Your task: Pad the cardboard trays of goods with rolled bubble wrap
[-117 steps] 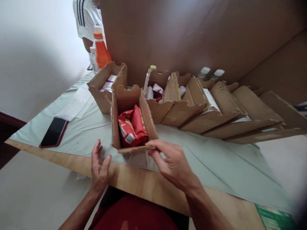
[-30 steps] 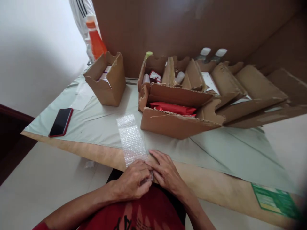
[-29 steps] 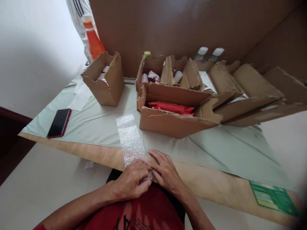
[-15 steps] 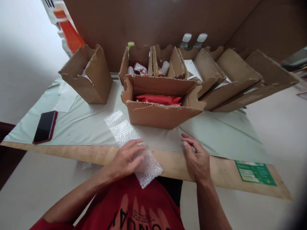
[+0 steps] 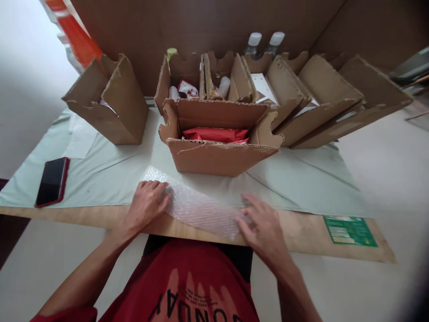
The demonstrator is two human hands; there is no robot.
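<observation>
A narrow strip of clear bubble wrap (image 5: 201,208) lies slantwise across the front edge of the table, partly on the cloth and partly on bare wood. My left hand (image 5: 147,203) is on its left end, fingers bent over the plastic and thumb at its near side. At the right end, my right hand (image 5: 263,226) has its fingers apart, with the thumb touching or very close to the wrap. Some motion blur softens the right fingers. Just beyond the strip stands a cardboard box (image 5: 221,158) holding a red packet (image 5: 214,135).
Several open cardboard boxes (image 5: 335,85) line the back, some with small items inside. A separate box (image 5: 130,103) stands at the left beside an orange bottle (image 5: 75,38). A phone (image 5: 52,182) lies front left, a green printed sheet (image 5: 350,231) front right.
The bubble wrap has turned flatter across the table edge. My left hand has moved left to its far end, and my right hand has come to its right end. The view has shifted slightly.
</observation>
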